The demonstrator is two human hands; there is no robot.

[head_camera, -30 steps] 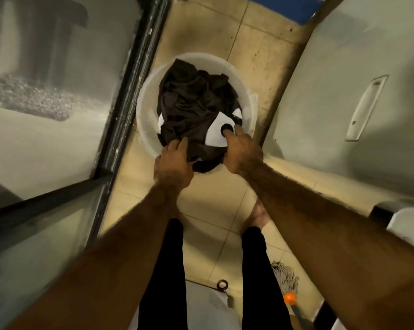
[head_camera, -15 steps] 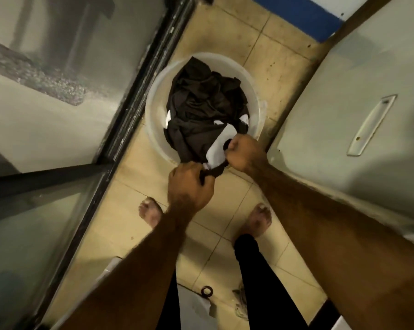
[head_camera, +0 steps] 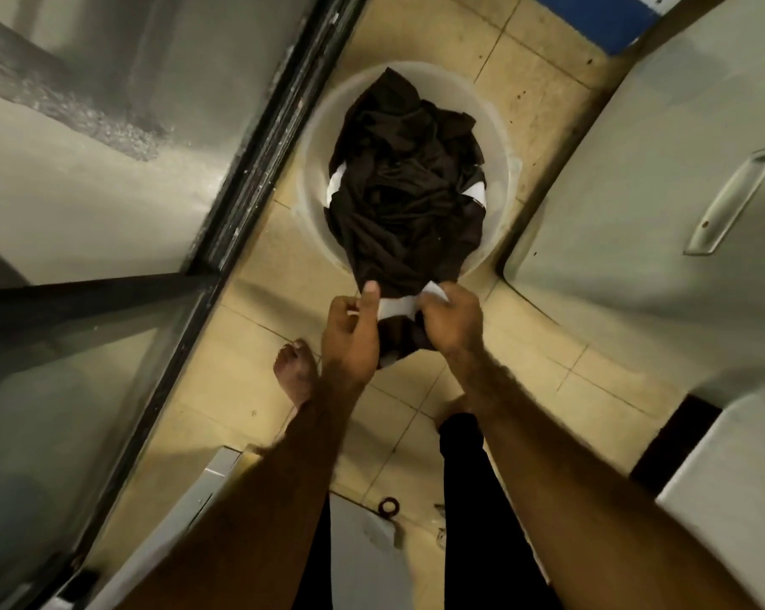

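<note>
Now holding a dark garment up by its white band, with most of the cloth heaped in the white bucket and only the near edge drawn out over the rim toward the body. Gripping with the left hand, fingers curled round the band's left end and thumb pressed on top. Clenching the band's other end with the right hand, knuckles up. Best to lift straight up rather than drag toward the feet, so as not to tip the bucket. Worth sliding both grips apart along the band to find the garment's shape, and shaking it loose only once clear of the rim. Possibly damp and heavy, so hold with whole fingers, not tips alone.

Around, from the left: frosted glass in a dark metal frame; beige floor tiles, spotted and scuffed, under the bucket; a small dark ring on the floor between the legs; close on the right, a pale fridge door with a long handle; up top, a blue strip.
</note>
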